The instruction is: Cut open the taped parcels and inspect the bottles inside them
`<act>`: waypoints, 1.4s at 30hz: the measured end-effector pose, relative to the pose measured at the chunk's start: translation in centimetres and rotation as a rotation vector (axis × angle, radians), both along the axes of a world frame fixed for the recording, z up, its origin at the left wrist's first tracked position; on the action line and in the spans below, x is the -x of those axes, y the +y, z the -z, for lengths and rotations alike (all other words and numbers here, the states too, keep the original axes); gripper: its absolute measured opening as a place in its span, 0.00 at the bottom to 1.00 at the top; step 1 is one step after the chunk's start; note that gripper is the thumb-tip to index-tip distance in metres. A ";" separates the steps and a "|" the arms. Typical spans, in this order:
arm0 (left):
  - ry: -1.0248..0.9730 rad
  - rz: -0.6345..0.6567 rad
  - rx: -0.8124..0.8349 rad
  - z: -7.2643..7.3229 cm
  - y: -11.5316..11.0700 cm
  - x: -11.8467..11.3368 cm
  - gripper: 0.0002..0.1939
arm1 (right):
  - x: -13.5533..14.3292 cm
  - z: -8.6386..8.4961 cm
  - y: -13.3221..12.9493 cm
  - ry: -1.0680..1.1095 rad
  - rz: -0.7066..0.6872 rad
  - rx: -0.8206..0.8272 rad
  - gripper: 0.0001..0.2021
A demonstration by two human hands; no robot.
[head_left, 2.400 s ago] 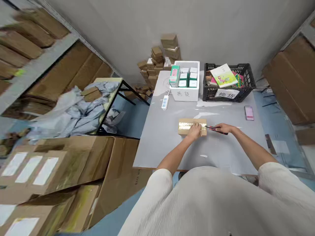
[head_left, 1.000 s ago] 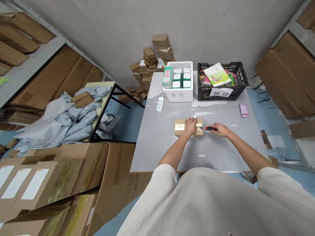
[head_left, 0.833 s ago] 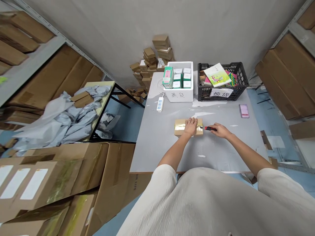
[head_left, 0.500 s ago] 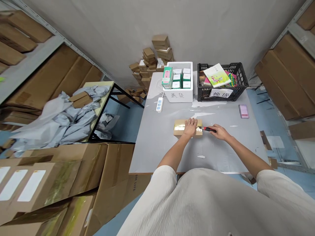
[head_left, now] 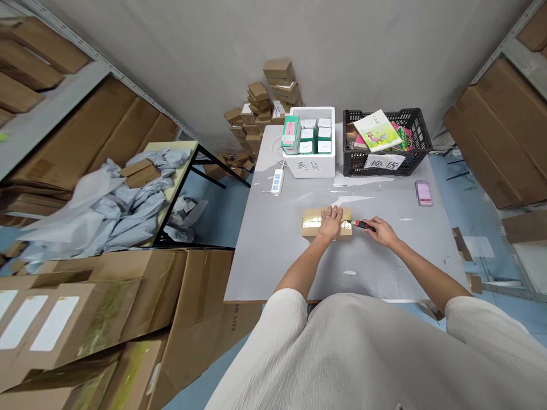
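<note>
A small cardboard box [head_left: 311, 223] with shiny tape along its top lies on the grey table [head_left: 273, 256]. My left hand [head_left: 330, 222] rests flat on the box, fingers spread over the tape. To its right, my right hand [head_left: 382, 230] is closed around a red and black utility knife [head_left: 363, 225]. The knife points left, its tip at the right part of the taped top. How far the blade reaches into the tape is too small to tell.
Behind the box stand a white bin [head_left: 310, 167] of green-and-white boxes and a black crate [head_left: 387, 165] of books. A power strip [head_left: 277, 181] lies left, a pink item [head_left: 424, 193] right. Large cartons [head_left: 158, 285] and grey parcels [head_left: 137, 210] fill the left side.
</note>
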State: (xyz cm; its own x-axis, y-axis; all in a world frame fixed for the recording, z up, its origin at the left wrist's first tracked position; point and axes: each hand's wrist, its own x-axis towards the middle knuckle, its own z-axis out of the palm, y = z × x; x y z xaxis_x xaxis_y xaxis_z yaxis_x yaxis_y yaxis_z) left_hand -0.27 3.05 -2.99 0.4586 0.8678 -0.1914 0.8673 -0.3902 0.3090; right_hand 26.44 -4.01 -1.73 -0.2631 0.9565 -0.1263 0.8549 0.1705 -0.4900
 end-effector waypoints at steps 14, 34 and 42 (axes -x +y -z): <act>-0.013 -0.006 -0.021 -0.1 -0.4 0.1 0.32 | -1.0 0.5 0.5 0.012 -0.062 -0.013 0.25; -0.014 -0.010 -0.055 0.5 -1.9 0.3 0.31 | -7.2 -1.2 4.1 0.026 0.057 -0.077 0.27; -0.079 -0.001 -0.069 -0.6 -3.1 1.5 0.37 | -0.6 -0.8 6.0 0.141 0.045 0.005 0.21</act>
State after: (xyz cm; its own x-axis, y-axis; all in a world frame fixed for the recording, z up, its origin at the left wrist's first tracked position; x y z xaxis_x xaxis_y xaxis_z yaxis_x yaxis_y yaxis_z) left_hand -1.79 -0.05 -2.40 0.4689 0.8781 -0.0948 0.8418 -0.4119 0.3489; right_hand 27.04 2.02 -0.97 -0.2355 0.9671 -0.0961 0.7841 0.1307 -0.6068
